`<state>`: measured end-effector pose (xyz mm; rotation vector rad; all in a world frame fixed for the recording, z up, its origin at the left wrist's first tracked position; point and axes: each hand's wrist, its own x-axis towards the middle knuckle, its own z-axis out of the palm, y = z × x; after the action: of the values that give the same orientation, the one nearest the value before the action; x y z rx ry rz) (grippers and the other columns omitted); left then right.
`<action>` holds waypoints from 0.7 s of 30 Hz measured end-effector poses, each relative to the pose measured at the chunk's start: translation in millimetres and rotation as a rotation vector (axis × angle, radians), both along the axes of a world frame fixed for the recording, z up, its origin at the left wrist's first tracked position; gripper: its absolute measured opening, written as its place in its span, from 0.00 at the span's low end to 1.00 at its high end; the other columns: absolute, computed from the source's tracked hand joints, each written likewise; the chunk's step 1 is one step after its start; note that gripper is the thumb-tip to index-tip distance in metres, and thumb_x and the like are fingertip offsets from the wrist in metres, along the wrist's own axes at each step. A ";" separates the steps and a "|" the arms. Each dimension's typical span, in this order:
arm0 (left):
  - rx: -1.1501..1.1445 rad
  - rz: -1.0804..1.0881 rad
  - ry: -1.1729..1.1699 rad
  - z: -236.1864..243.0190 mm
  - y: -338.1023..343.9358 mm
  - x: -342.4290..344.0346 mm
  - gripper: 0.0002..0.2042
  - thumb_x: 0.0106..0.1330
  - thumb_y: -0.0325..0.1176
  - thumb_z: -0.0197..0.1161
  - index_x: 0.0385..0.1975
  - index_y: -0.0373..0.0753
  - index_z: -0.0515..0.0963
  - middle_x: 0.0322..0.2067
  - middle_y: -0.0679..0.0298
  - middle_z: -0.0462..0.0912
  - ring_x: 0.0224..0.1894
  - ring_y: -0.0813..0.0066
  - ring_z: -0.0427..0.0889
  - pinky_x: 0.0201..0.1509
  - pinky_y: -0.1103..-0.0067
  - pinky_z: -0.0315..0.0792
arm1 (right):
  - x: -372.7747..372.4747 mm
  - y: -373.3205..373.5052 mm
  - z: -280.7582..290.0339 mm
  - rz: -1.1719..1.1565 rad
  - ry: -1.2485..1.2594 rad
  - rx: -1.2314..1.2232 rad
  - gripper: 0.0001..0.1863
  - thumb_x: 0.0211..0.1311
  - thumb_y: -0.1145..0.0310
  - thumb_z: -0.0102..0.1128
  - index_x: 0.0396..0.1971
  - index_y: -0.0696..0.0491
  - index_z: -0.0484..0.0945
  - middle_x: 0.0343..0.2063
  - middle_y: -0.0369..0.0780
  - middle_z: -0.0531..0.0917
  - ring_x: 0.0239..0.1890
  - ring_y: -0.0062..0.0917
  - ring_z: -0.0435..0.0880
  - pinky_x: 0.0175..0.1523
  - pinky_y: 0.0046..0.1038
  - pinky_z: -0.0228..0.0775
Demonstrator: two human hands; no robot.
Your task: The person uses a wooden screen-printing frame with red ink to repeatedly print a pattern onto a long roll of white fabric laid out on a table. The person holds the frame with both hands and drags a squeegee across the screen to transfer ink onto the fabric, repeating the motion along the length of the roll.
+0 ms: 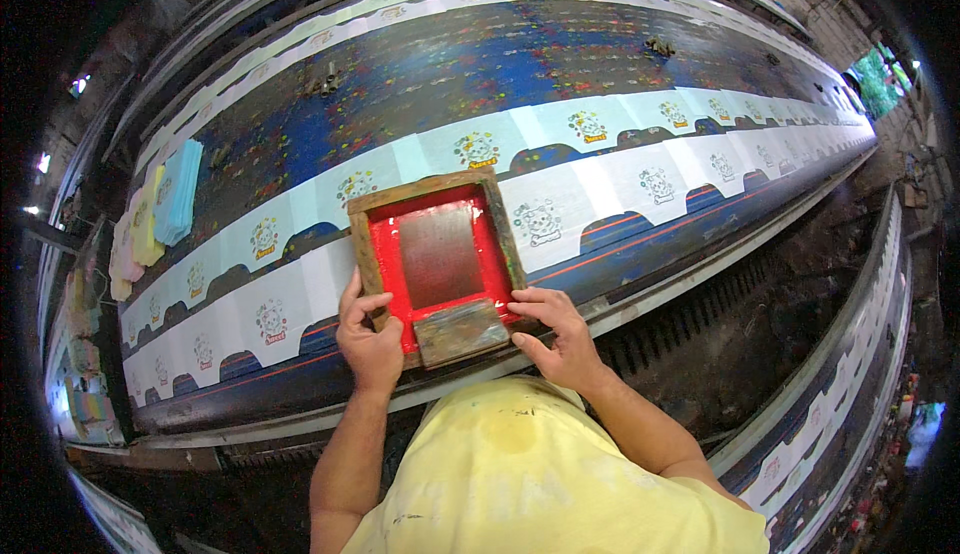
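Observation:
A wooden-sided screen printing frame [367, 254] lies tilted over the near row of white cut pieces [620, 194] on the long table. Red ink lines its inside around a dark rectangular mesh. Across its near end rests a wooden squeegee [461, 334]. My left hand [368, 342] is closed on the frame's left side near the close corner, fingers bent and thumb by the squeegee's end. On the opposite side, my right hand [558, 334] grips the frame's near right corner, fingers over its edge. The piece under the frame is hidden.
Stacks of blue sheets [180, 192] and yellow sheets [148, 219] sit at the table's left end. Small metal pieces [330, 79] stand on the ink-spotted table top [440, 64]. A rail [680, 269] runs along the near edge. Another table with printed pieces [820, 424] stands at the right.

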<state>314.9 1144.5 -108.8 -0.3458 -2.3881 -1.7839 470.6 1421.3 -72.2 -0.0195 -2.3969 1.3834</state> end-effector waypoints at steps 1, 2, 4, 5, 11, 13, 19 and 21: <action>-0.013 -0.006 0.043 -1.5 17.4 3.8 0.14 0.59 0.13 0.70 0.42 0.36 0.89 0.79 0.37 0.76 0.82 0.47 0.76 0.83 0.63 0.70 | 5.1 14.4 -0.2 -0.015 0.011 0.032 0.24 0.65 0.72 0.81 0.62 0.54 0.89 0.64 0.49 0.89 0.70 0.50 0.83 0.78 0.49 0.74; 0.018 -0.010 0.055 -4.9 38.3 6.0 0.13 0.59 0.14 0.71 0.42 0.37 0.90 0.79 0.37 0.76 0.82 0.47 0.76 0.84 0.62 0.69 | 10.4 29.2 0.0 -0.034 0.015 0.068 0.25 0.65 0.72 0.81 0.62 0.53 0.89 0.64 0.48 0.89 0.70 0.50 0.83 0.78 0.50 0.73; 0.060 -0.025 0.014 -11.6 76.4 12.5 0.13 0.59 0.14 0.71 0.41 0.37 0.90 0.79 0.38 0.77 0.82 0.46 0.76 0.85 0.61 0.68 | 18.9 61.3 -0.3 -0.054 0.035 0.073 0.25 0.65 0.73 0.81 0.62 0.53 0.89 0.65 0.48 0.89 0.71 0.50 0.82 0.79 0.51 0.71; 0.078 -0.030 0.002 -14.9 94.5 15.3 0.13 0.59 0.14 0.71 0.41 0.37 0.90 0.79 0.38 0.77 0.82 0.46 0.76 0.85 0.61 0.68 | 22.8 78.2 -0.3 -0.063 0.043 0.078 0.26 0.64 0.73 0.81 0.63 0.53 0.89 0.65 0.47 0.89 0.71 0.50 0.82 0.80 0.51 0.70; 0.213 -0.084 -0.112 -22.9 162.1 24.7 0.17 0.57 0.09 0.67 0.44 0.31 0.88 0.83 0.39 0.71 0.80 0.54 0.78 0.83 0.64 0.72 | 40.1 157.0 -2.7 0.013 0.026 0.081 0.27 0.63 0.73 0.82 0.63 0.52 0.89 0.66 0.47 0.88 0.74 0.52 0.79 0.81 0.53 0.69; 0.228 -0.067 -0.142 -21.7 169.4 27.2 0.16 0.58 0.09 0.67 0.44 0.31 0.88 0.82 0.38 0.72 0.82 0.53 0.76 0.84 0.64 0.71 | 43.2 169.4 -3.1 0.043 0.019 0.101 0.27 0.63 0.73 0.82 0.63 0.52 0.89 0.67 0.47 0.87 0.75 0.53 0.79 0.81 0.53 0.69; 0.255 -0.056 -0.212 -18.8 171.1 26.9 0.15 0.58 0.09 0.67 0.43 0.32 0.88 0.83 0.37 0.71 0.82 0.52 0.76 0.84 0.63 0.71 | 44.9 181.6 -6.5 0.092 0.025 0.042 0.27 0.63 0.72 0.81 0.63 0.52 0.89 0.67 0.47 0.87 0.75 0.53 0.78 0.82 0.53 0.69; 0.285 -0.070 -0.220 -19.9 171.7 26.7 0.15 0.58 0.09 0.68 0.42 0.32 0.88 0.82 0.38 0.72 0.82 0.52 0.76 0.84 0.63 0.71 | 43.4 180.9 -6.4 0.073 0.030 0.039 0.25 0.64 0.73 0.81 0.62 0.53 0.89 0.66 0.47 0.87 0.74 0.54 0.79 0.81 0.54 0.70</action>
<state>341.6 1316.2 -128.7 -0.2095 -2.2312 -2.2636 513.9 1602.2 -78.6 0.0992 -2.4207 1.3589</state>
